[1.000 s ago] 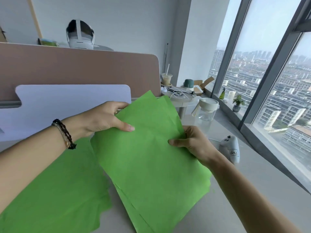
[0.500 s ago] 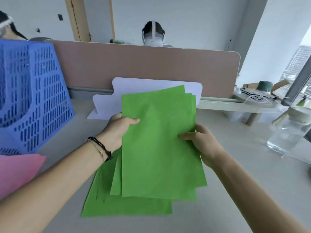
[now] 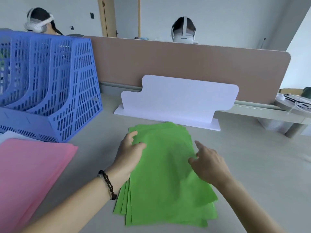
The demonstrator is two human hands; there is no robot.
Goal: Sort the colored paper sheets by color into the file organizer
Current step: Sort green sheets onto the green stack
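A stack of several green paper sheets (image 3: 168, 182) lies loosely fanned on the grey desk in front of me. My left hand (image 3: 129, 153) holds the stack's left edge near the far corner, thumb on top of the paper. My right hand (image 3: 208, 163) hovers over the stack's right edge with relaxed, spread fingers, holding nothing. The blue mesh file organizer (image 3: 50, 81) stands upright at the far left, its slots facing me. A pile of pink sheets (image 3: 30, 165) lies at the near left, in front of the organizer.
A white cut-out board (image 3: 176, 98) stands behind the green stack against the brown desk partition (image 3: 185, 64). White paper (image 3: 11, 134) peeks from under the pink pile. A low round table with cables (image 3: 292, 101) is at far right. Two people wearing headsets sit beyond the partition.
Both hands carried the green sheets from the right and lowered them onto the green stack on the desk. My right hand has let go. The view swung left, bringing the organizer and pink pile into sight.
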